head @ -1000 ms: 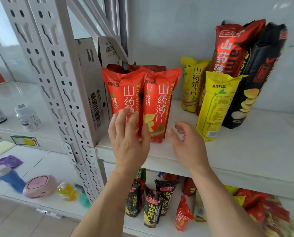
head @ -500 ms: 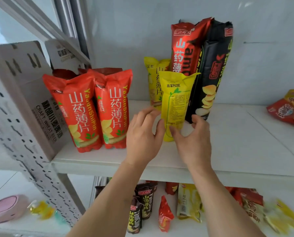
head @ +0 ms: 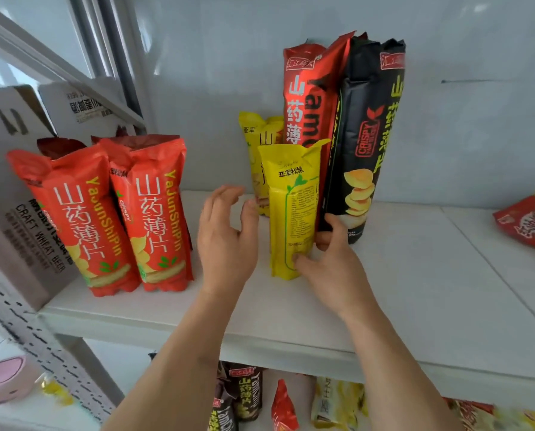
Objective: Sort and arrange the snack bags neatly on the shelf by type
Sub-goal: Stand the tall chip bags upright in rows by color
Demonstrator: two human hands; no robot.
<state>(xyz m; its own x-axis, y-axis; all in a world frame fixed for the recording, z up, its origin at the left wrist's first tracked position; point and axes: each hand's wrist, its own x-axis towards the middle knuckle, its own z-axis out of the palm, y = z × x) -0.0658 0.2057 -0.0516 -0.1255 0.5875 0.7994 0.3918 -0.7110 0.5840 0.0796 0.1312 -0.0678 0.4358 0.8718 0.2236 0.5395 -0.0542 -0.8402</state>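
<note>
Shelf [head: 415, 306] bare rightward; right hand [head: 331, 269] holds yellow bag [head: 291, 213].

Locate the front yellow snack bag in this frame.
In the head view the front yellow bag stands upright mid-shelf, just ahead of a second yellow bag and left of the tall black bag, with the right hand gripping its base.

Two bare forearms, no sleeves, left hand [head: 225, 241], right hand [head: 331, 269]

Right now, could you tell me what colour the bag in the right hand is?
Yellow bag, gripped by the right hand; head view.
</note>
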